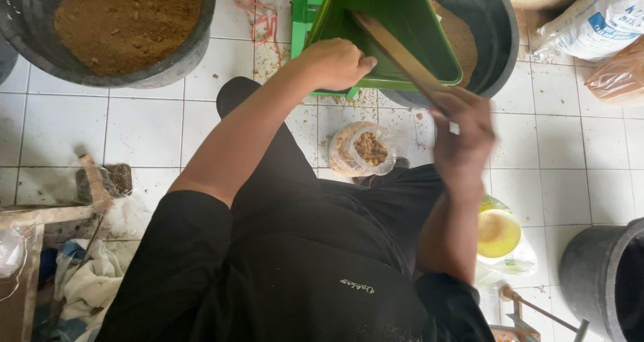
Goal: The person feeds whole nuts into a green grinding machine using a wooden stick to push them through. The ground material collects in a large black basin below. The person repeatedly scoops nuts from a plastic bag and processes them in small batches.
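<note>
left hand (pixel 333 63) clamps the near rim of a tilted green plastic tray (pixel 402 20) at twelve o'clock. right hand (pixel 461 130), blurred, fingers closed around a flat wooden stick (pixel 396 50). the stick's long axis runs from four o'clock up to ten o'clock into the tray, above a dark round tub (pixel 493 40) of brown meal.

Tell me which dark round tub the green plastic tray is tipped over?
The dark round tub at top right, under the green plastic tray; the brown-powder tub at top left stands apart.
</note>
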